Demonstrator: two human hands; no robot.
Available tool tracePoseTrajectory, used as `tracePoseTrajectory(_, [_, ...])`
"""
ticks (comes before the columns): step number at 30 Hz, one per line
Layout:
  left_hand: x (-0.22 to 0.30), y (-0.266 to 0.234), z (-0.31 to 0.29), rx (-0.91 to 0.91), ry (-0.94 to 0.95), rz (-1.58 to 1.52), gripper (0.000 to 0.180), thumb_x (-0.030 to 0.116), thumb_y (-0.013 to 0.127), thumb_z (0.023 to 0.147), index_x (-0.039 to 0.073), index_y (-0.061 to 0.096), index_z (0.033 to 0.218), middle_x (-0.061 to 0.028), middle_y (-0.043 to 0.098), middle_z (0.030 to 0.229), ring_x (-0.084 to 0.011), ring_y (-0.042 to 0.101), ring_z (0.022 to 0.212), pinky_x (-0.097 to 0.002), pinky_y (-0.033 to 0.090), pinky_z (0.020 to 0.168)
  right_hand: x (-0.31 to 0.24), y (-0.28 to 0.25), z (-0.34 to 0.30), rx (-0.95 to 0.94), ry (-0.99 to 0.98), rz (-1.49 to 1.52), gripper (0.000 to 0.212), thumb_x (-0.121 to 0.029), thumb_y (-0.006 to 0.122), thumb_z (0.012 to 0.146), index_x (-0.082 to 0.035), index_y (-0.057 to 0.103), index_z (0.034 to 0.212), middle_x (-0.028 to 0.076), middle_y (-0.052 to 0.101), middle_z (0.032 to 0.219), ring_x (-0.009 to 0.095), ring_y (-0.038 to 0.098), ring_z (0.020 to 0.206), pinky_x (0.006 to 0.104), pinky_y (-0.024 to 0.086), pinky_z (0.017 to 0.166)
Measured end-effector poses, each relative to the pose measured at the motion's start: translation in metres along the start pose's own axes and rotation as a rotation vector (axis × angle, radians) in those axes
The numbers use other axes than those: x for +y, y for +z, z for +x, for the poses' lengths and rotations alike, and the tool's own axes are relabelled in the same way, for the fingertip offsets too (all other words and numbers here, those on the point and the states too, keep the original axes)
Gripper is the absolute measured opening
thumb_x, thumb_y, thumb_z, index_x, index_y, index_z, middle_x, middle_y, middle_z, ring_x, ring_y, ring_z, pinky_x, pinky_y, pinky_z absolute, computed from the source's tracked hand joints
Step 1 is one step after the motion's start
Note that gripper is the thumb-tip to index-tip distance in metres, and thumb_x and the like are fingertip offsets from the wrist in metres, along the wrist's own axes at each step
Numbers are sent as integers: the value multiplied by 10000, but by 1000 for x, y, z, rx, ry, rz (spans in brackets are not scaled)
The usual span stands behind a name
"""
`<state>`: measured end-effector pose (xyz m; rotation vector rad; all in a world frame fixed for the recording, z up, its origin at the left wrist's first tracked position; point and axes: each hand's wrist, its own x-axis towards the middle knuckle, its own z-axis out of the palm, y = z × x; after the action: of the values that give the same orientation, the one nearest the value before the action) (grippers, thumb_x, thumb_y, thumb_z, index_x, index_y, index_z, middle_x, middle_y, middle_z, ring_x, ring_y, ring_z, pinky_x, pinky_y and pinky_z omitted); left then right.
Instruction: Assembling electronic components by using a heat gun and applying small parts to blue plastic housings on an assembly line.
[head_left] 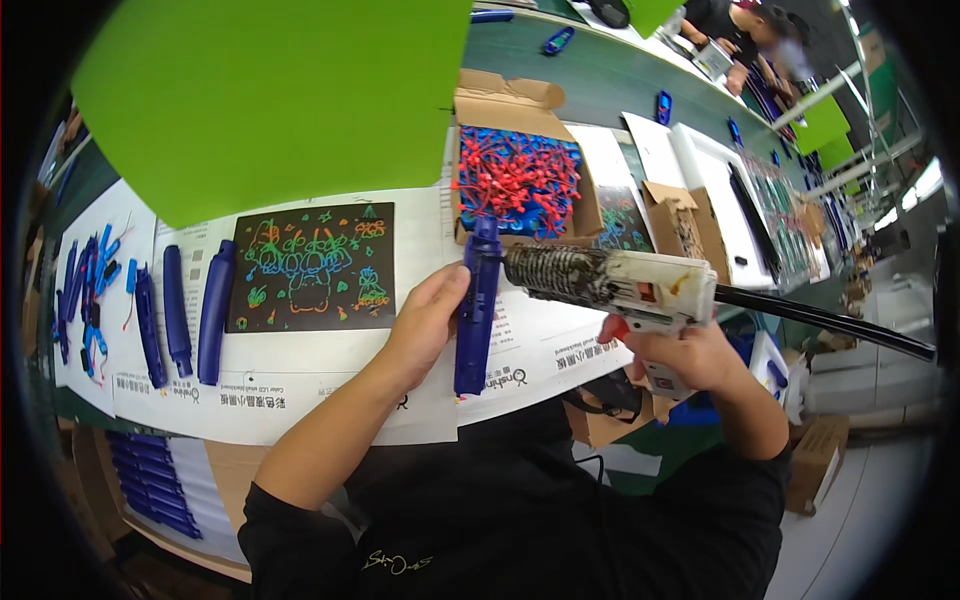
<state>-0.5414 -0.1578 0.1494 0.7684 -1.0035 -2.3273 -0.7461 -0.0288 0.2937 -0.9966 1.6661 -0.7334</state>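
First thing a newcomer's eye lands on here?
Probably the big lime-green panel filling the upper left. Next, near the centre, the grimy white glue gun with a dark, coil-wrapped nozzle, in the right hand, aimed at a dark blue casing in the left hand. Just beyond the casing, an open cardboard box full of bright red and blue parts stands out too.

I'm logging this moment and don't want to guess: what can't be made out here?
All in the head view:
Left hand: most fingers hidden behind the blue casing.
Glue gun: whether its tip touches the casing is too small to tell.
Its handle: partly covered by the right hand.
Cardboard box: floor hidden under heaped red-and-blue parts.
Far co-worker: finger positions too small, blurred.
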Motion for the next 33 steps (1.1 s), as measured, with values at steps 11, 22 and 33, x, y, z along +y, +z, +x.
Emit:
tracePoseTrajectory(11, [46,-12,-20,91,546,-381,476,345,302,987,27,362,1336,-78,543,1006,-157,524,825,-281,436,722,47,-110,-49,747,-254,630,395,-232,527,803,46,519,1083,145,641,836,162,566,475,266,490,410])
tracePoseTrajectory(22, [33,-14,-17,223,366,-303,461,356,317,984,31,435,1289,-70,549,979,-148,531,795,-273,435,714,162,-189,9,793,144,377,382,-421,523,863,-53,544,963,76,616,721,187,609,538,312,518,443])
tracePoseTrajectory(33, [20,-15,-9,162,273,-270,352,315,348,983,48,542,1106,-106,614,1028,-157,589,828,-287,484,702,109,-195,-7,899,465,-1300,548,-465,545,843,63,621,715,170,607,584,300,634,552,370,515,563])
